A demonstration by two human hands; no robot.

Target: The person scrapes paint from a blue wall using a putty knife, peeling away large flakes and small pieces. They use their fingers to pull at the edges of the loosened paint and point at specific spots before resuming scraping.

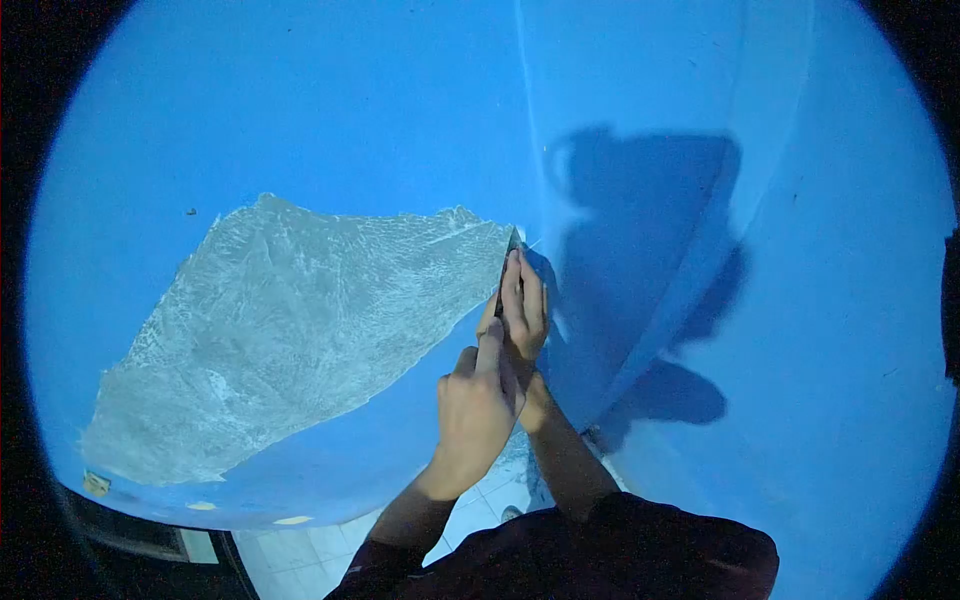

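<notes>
A scraper (509, 245) with a thin dark blade stands on edge against the blue wall, its tip at the right corner of a rough grey bare patch (280, 320). My left hand (470, 415) is closed at the lower end of the scraper, index finger stretched along it; the handle is hidden. Above it, my right hand (524, 315) holds the blade, with its fingers lying along the side. The patch has ragged edges and pale streaks of leftover coating.
A wall corner (530, 110) runs down just right of the scraper. The right-hand blue wall (850, 300) carries a dark shadow. White floor tiles (300, 550) show below, with a dark frame (130, 545) at lower left. A small outlet-like box (97, 484) sits under the patch.
</notes>
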